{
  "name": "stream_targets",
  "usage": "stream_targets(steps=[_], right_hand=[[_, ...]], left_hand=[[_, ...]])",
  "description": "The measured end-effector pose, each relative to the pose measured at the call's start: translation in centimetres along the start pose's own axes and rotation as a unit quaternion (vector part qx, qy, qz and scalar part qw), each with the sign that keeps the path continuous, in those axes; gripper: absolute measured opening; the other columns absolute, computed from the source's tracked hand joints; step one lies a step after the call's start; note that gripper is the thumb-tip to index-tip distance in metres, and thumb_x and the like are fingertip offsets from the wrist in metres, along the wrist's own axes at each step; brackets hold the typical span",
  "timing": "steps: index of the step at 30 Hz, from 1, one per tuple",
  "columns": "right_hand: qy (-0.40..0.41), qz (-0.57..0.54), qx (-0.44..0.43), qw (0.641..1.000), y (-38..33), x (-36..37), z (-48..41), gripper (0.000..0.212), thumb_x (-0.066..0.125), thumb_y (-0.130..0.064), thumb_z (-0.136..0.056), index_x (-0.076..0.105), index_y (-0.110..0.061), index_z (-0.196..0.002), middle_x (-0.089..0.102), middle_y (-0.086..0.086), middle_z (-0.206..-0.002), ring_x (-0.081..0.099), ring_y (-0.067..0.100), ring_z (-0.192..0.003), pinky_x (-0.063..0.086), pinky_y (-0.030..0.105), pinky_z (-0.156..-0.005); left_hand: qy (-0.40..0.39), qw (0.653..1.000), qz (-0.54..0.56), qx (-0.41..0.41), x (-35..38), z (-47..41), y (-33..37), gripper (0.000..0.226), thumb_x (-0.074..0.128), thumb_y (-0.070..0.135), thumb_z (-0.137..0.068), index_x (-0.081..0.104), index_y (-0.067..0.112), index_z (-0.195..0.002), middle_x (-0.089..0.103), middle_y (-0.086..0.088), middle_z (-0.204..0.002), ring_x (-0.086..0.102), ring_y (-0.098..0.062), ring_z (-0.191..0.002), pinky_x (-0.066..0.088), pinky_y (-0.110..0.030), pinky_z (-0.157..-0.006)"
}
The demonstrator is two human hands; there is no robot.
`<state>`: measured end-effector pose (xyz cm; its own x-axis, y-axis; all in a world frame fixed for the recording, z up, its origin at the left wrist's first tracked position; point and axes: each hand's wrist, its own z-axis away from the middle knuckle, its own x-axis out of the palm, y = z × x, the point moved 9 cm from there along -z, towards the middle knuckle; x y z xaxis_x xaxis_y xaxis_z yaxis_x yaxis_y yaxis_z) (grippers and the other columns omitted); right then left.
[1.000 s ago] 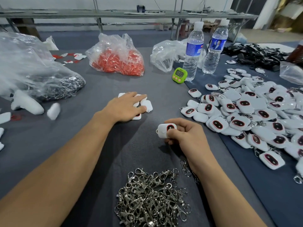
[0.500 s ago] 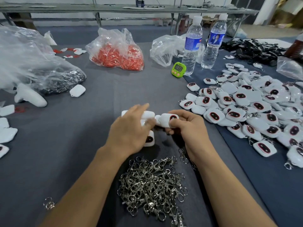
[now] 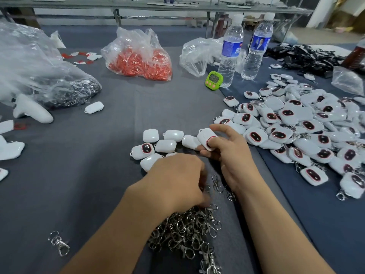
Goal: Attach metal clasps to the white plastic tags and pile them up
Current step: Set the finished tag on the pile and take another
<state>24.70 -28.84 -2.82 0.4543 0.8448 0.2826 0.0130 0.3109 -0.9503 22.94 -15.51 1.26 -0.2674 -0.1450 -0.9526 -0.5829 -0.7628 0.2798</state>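
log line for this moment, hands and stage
stage: fetching clasp | left hand: at clasp pile, grip hidden | right hand: holds white tag | finished tags: heaped right

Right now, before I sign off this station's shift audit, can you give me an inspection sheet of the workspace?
Surface: grey cloth table, bluer cloth at right.
Job's things: white tag in the right hand; loose tags beside it; clasp pile near the front edge; finished pile at right.
Clutter: red-filled bag, water bottles, green timer, stray clasp.
Hands: right pinches the tag; left hand is on the clasp pile, blurred, grip unclear.
Cables: nothing seen.
Surroundings: benches behind.
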Motion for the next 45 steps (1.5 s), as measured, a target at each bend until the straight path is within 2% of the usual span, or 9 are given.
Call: stream_targets(steps=[7,12,15,18,20,27,31,36,45], right_hand=[[-0.008,-0.027,0.019,0.999,0.2,0.6,1.6,0.028,0.051,0.017,-0.083,0.064,-0.004,-0.096,0.076,0.016,-0.083,0.074,0.027,-0.069,0.058,0.026,-0.059],[-0.019,-0.03,0.021,0.999,0.3,1.0,1.9,0.035,0.045,0.021,-0.081,0.05,-0.01,-0.097,0.07,0.02,-0.087,0.068,0.023,-0.066,0.054,0.029,-0.058],[-0.064,-0.037,0.011,0.997,-0.2,1.3,1.6,0.043,0.048,0.025,-0.081,0.061,-0.011,-0.102,0.067,0.01,-0.077,0.06,0.016,-0.061,0.049,0.023,-0.056],[-0.114,-0.008,0.007,0.993,-0.4,1.9,1.6,0.029,0.062,0.017,-0.084,0.069,-0.007,-0.099,0.068,0.004,-0.071,0.058,0.011,-0.056,0.041,0.022,-0.055],[-0.126,0.025,0.0,0.992,-0.2,2.1,1.5,0.019,0.067,0.012,-0.083,0.07,-0.004,-0.094,0.067,0.004,-0.068,0.056,0.01,-0.055,0.04,0.022,-0.055],[-0.103,0.042,0.003,0.994,-0.1,2.0,1.2,0.01,0.074,-0.007,-0.064,0.074,-0.011,-0.073,0.061,0.011,-0.067,0.052,0.014,-0.055,0.04,0.022,-0.052],[-0.112,0.044,0.03,0.992,0.2,1.9,1.0,0.008,0.073,-0.003,-0.069,0.075,-0.01,-0.073,0.062,0.008,-0.063,0.054,0.013,-0.054,0.039,0.023,-0.054],[-0.116,0.055,0.023,0.992,-0.1,2.1,1.2,0.011,0.069,0.001,-0.075,0.074,-0.009,-0.071,0.066,0.007,-0.062,0.056,0.011,-0.052,0.041,0.02,-0.051],[-0.138,0.051,0.028,0.989,-0.1,3.1,1.3,0.005,0.07,-0.005,-0.065,0.071,-0.01,-0.066,0.062,0.008,-0.061,0.055,0.013,-0.053,0.041,0.024,-0.053]], left_hand=[[0.085,0.99,0.109,0.002,0.2,0.9,-0.4,0.01,0.073,0.034,-0.084,0.075,0.04,-0.091,0.071,0.013,-0.084,0.065,-0.011,-0.085,0.053,-0.031,-0.074],[0.204,0.899,0.382,-0.064,-0.4,0.7,-4.3,0.017,0.083,0.019,-0.082,0.077,0.033,-0.075,0.073,0.022,-0.07,0.069,0.007,-0.066,0.05,-0.008,-0.061],[0.294,0.865,0.398,-0.083,-1.8,0.4,-6.0,0.015,0.081,0.021,-0.083,0.077,0.034,-0.077,0.073,0.022,-0.068,0.069,0.005,-0.061,0.054,-0.012,-0.057],[0.341,0.843,0.409,-0.075,-2.3,0.1,-6.6,0.013,0.078,0.023,-0.086,0.078,0.034,-0.081,0.072,0.018,-0.065,0.067,-0.001,-0.057,0.06,-0.026,-0.061],[0.342,0.843,0.409,-0.065,-2.1,-0.1,-6.6,0.017,0.077,0.023,-0.088,0.077,0.038,-0.08,0.072,0.017,-0.065,0.068,-0.005,-0.058,0.062,-0.033,-0.063],[0.345,0.852,0.394,-0.024,-2.3,0.0,-5.8,0.025,0.08,0.01,-0.084,0.077,0.034,-0.078,0.074,0.019,-0.07,0.069,-0.001,-0.061,0.055,-0.015,-0.058],[0.353,0.84,0.411,-0.009,-2.7,0.2,-5.4,0.041,0.079,0.005,-0.083,0.074,0.046,-0.083,0.073,0.026,-0.075,0.07,0.002,-0.062,0.053,-0.011,-0.057],[0.365,0.853,0.372,0.012,-3.1,0.4,-4.9,0.034,0.079,0.017,-0.083,0.075,0.049,-0.092,0.073,0.028,-0.083,0.069,0.004,-0.075,0.046,-0.004,-0.065],[0.361,0.849,0.385,-0.007,-2.7,-0.1,-5.8,0.033,0.082,0.008,-0.077,0.076,0.04,-0.081,0.073,0.026,-0.073,0.07,0.003,-0.064,0.056,-0.015,-0.059]])
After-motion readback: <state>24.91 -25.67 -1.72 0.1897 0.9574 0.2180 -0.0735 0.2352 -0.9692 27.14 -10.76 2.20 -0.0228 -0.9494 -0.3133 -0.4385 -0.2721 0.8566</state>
